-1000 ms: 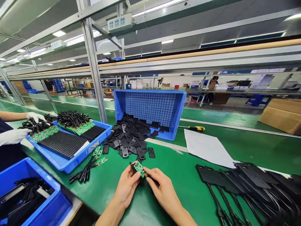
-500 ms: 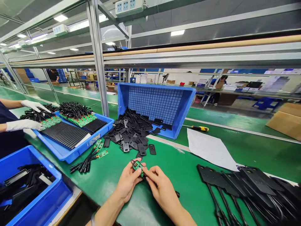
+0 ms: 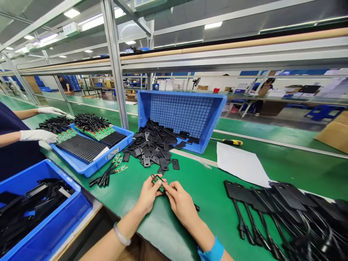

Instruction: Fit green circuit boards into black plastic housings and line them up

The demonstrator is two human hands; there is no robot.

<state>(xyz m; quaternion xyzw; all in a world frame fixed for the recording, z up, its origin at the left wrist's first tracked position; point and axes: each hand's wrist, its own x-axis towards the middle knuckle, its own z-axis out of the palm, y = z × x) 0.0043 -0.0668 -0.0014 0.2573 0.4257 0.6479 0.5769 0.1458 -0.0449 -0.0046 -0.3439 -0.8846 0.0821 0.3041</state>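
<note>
Near the front of the green bench, my left hand [image 3: 148, 195] is closed around a small green circuit board [image 3: 158, 180] that appears to sit in a black casing, its thumb resting on the board's face. My right hand [image 3: 179, 203] pinches at the board's lower end, where its fingers hide the detail. The end of a black cable [image 3: 197, 207] pokes out beside the right hand. Just beyond both hands lies a heap of flat black plastic covers [image 3: 156, 148]. To the left rest several green boards with black cables [image 3: 110, 173].
A blue crate [image 3: 181, 114] lies tipped on its side behind the heap. At left, a co-worker's gloved hands [image 3: 39, 136] are by a blue tray [image 3: 87, 170]; a blue bin [image 3: 65, 214] stands below. Right are paper [image 3: 241, 163], a screwdriver [image 3: 232, 142] and cabled black units [image 3: 288, 199].
The view has shifted, showing more of my forearms. Both my hands stay on the circuit board, with the left thumb pressed across it. The co-worker's gloved hands have moved slightly apart.
</note>
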